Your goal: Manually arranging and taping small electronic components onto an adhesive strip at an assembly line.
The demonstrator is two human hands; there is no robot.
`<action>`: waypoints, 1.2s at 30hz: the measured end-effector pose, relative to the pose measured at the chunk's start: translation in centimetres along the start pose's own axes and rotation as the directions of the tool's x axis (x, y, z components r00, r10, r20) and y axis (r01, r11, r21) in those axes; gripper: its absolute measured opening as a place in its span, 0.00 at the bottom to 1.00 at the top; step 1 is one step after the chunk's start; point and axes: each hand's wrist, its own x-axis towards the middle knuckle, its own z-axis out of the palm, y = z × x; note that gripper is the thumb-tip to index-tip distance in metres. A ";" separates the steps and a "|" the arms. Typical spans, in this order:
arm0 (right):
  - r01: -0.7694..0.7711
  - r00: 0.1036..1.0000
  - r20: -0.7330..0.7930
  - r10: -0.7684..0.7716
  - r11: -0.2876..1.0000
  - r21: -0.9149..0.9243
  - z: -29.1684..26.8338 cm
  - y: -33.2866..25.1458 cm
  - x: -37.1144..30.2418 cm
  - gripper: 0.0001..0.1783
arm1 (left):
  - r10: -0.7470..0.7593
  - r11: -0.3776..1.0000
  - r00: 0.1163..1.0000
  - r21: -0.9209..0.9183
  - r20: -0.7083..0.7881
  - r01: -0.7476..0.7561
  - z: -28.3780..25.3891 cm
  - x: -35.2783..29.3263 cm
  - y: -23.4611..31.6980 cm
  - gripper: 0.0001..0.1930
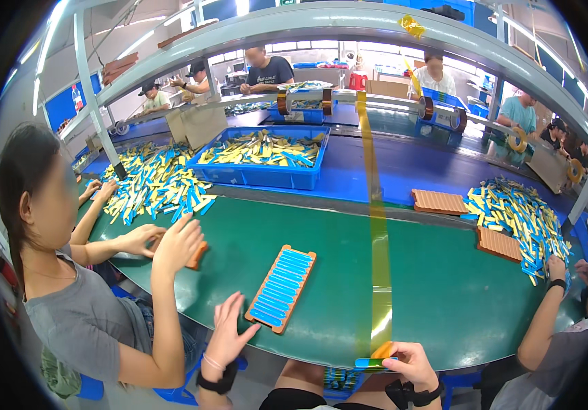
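My left hand (225, 331) is open, fingers spread, beside the lower left end of a brown-orange ridged tray (279, 329). A row of slim blue pieces (282, 285) lies across the tray's slots. My right hand (413, 365) is closed at the table's near edge, pinching a small blue strip (369, 363) together with the end of a long amber see-through tape (380, 273). That tape runs down from the rail at the back to my fingers. How it sits on the blue strip is hard to make out.
A blue bin (256, 176) and a heap of blue and yellow pieces (154, 181) stand back left; another heap (519, 219) lies right beside ridged trays (439, 201). A co-worker's hands (171, 247) work at my left, another person's arm (547, 307) at my right. Tape rolls (425, 108) hang behind.
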 end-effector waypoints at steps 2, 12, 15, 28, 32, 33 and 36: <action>0.000 1.000 -0.012 0.000 0.999 0.046 0.5 0.1 -0.3 0.04 | 0.182 0.978 0.950 -0.151 0.253 -0.147 -0.4 1.6 -1.6 0.26; -0.082 0.909 -0.391 0.146 0.981 0.177 4.1 -0.1 -0.8 0.03 | 0.185 0.975 0.967 -0.154 0.173 -0.159 3.4 -3.4 6.4 0.25; -0.156 0.851 -0.497 0.167 0.986 0.064 4.7 0.1 -0.8 0.03 | 0.121 0.975 0.977 -0.208 0.173 -0.084 4.5 -5.2 9.1 0.26; -0.235 0.661 -0.711 0.240 0.966 0.108 4.7 0.1 -1.3 0.13 | 0.256 0.957 0.934 -0.200 0.251 -0.208 7.1 -4.5 13.0 0.30; -0.273 0.611 -0.740 0.280 0.953 0.135 4.4 -0.1 -0.7 0.15 | 0.277 0.957 0.923 -0.157 0.266 -0.242 7.1 -3.8 13.2 0.29; -0.286 0.607 -0.742 0.284 0.949 0.129 4.4 -0.1 -0.7 0.15 | 0.284 0.955 0.918 -0.163 0.276 -0.247 7.0 -3.8 13.2 0.29; -0.330 0.601 -0.743 0.295 0.938 0.105 4.5 0.0 -0.5 0.16 | 0.281 0.957 0.900 -0.167 0.333 -0.237 6.7 -3.6 12.9 0.30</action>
